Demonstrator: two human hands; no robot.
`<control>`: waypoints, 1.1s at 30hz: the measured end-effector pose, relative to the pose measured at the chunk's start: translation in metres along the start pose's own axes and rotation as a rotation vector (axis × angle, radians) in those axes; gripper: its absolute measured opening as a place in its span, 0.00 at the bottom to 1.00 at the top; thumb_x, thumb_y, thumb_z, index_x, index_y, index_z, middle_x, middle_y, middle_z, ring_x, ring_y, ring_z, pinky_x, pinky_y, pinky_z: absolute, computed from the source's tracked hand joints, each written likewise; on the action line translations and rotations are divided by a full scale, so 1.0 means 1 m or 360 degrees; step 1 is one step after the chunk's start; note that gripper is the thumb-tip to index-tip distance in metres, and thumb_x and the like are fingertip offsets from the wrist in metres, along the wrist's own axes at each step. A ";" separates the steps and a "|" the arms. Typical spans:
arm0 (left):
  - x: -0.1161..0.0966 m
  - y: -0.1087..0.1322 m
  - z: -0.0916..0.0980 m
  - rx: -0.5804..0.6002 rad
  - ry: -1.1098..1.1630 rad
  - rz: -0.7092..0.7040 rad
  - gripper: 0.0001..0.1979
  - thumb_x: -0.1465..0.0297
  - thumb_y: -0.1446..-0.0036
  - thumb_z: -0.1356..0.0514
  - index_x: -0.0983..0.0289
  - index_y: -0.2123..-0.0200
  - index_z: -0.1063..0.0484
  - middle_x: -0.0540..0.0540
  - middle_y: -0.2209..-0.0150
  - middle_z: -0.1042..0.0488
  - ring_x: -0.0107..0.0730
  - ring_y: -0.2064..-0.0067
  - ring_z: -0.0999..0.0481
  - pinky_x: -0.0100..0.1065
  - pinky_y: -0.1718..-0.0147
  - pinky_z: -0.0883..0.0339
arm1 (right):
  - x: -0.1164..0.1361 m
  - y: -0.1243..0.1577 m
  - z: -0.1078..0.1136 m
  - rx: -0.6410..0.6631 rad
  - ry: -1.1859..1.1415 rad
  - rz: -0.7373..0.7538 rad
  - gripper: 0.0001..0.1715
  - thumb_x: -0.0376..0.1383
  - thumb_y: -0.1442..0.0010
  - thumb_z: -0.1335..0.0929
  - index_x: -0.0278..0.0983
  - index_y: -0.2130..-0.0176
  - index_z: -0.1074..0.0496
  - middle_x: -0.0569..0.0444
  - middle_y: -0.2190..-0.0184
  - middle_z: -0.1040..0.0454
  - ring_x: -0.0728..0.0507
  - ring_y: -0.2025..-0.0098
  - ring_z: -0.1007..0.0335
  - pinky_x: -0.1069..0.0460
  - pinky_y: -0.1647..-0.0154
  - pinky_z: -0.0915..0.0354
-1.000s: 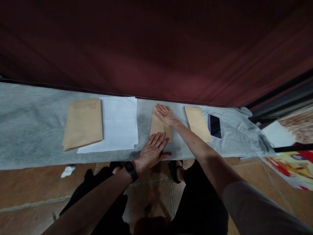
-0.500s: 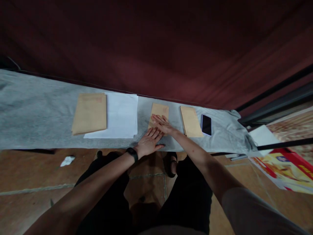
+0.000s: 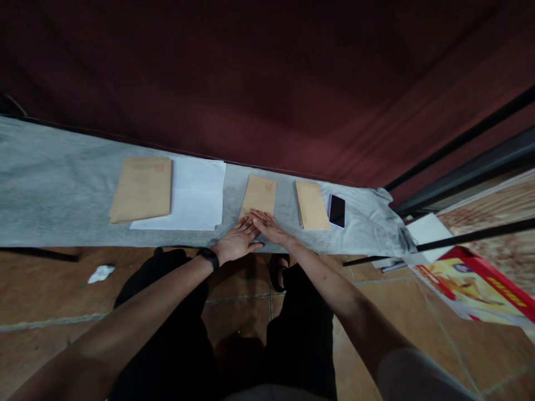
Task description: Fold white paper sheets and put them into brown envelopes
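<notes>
My left hand (image 3: 236,241) and my right hand (image 3: 267,226) lie flat with fingers stretched out, side by side, on the near end of a small brown envelope (image 3: 259,195). The envelope rests on a long table covered in grey cloth (image 3: 54,184). My right fingertips overlap my left fingertips slightly. A black band circles my left wrist. Neither hand holds anything.
A stack of large brown envelopes (image 3: 142,188) and white paper sheets (image 3: 196,195) lie to the left. Another small brown envelope (image 3: 311,205) and a dark phone (image 3: 336,211) lie to the right. A dark red curtain hangs behind. A colourful red box (image 3: 476,284) sits on the tiled floor.
My right hand has slid back along the small envelope from its far end to its near end, beside my left hand. The view has pulled back and shifted.
</notes>
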State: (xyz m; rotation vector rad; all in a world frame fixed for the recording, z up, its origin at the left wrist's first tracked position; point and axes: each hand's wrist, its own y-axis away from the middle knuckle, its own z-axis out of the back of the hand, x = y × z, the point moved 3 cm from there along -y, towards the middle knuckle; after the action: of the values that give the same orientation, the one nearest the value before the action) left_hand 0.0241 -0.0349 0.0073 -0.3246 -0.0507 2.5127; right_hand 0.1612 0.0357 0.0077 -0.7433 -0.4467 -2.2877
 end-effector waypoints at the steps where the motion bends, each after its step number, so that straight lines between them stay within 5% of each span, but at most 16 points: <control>1: 0.001 0.001 0.001 -0.0012 0.0017 0.0009 0.29 0.54 0.32 0.50 0.68 0.38 0.32 0.66 0.34 0.32 0.46 0.29 0.40 0.48 0.30 0.52 | 0.001 0.002 -0.001 -0.0016 -0.0011 -0.0004 0.42 0.58 0.27 0.56 0.42 0.29 0.43 0.51 0.27 0.47 0.46 0.24 0.57 0.40 0.24 0.60; 7: 0.008 0.004 0.013 -0.0185 0.0200 0.0113 0.18 0.71 0.32 0.53 0.65 0.47 0.27 0.63 0.43 0.24 0.40 0.39 0.27 0.43 0.37 0.35 | -0.001 0.007 -0.007 -0.0150 -0.0128 -0.0004 0.39 0.55 0.26 0.54 0.42 0.29 0.43 0.52 0.28 0.43 0.44 0.25 0.54 0.41 0.24 0.57; 12: 0.028 -0.008 0.025 -0.0312 0.0265 0.0466 0.16 0.69 0.31 0.54 0.62 0.54 0.27 0.60 0.53 0.21 0.41 0.48 0.22 0.42 0.46 0.28 | -0.002 0.004 -0.008 -0.0195 -0.0189 -0.0007 0.34 0.50 0.24 0.51 0.41 0.32 0.36 0.50 0.30 0.39 0.44 0.27 0.49 0.41 0.24 0.55; 15: 0.043 -0.028 0.028 -0.0386 0.0312 0.0528 0.18 0.68 0.30 0.55 0.63 0.48 0.29 0.60 0.45 0.24 0.38 0.42 0.26 0.41 0.40 0.32 | -0.002 0.007 -0.008 -0.0177 -0.0096 0.0087 0.26 0.45 0.24 0.44 0.44 0.33 0.34 0.52 0.30 0.38 0.44 0.27 0.47 0.40 0.25 0.54; 20: 0.061 -0.069 0.021 -0.0252 0.0254 0.0385 0.24 0.67 0.30 0.55 0.68 0.37 0.35 0.64 0.32 0.36 0.41 0.30 0.40 0.48 0.31 0.46 | 0.000 0.017 -0.010 -0.0207 -0.0003 0.0296 0.24 0.37 0.30 0.34 0.44 0.36 0.31 0.51 0.34 0.32 0.44 0.29 0.43 0.42 0.27 0.48; 27: 0.081 -0.117 0.007 -0.0133 0.0026 0.0380 0.28 0.62 0.29 0.57 0.64 0.32 0.39 0.59 0.28 0.42 0.43 0.27 0.47 0.48 0.29 0.55 | 0.008 0.004 -0.007 -0.0384 0.0066 0.0281 0.23 0.30 0.33 0.32 0.41 0.40 0.26 0.50 0.40 0.25 0.43 0.34 0.35 0.42 0.31 0.42; 33: 0.095 -0.164 0.004 -0.0076 -0.0037 0.0264 0.30 0.61 0.29 0.59 0.64 0.29 0.45 0.56 0.27 0.45 0.41 0.26 0.49 0.46 0.29 0.59 | 0.016 0.003 0.003 -0.0271 0.0093 0.0235 0.23 0.30 0.32 0.33 0.44 0.40 0.27 0.53 0.36 0.29 0.44 0.33 0.38 0.43 0.30 0.45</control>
State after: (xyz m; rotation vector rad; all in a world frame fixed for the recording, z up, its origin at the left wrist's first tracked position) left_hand 0.0397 0.1537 0.0080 -0.3310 -0.0969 2.6831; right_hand 0.1546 0.0269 0.0202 -0.7638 -0.1651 -2.2200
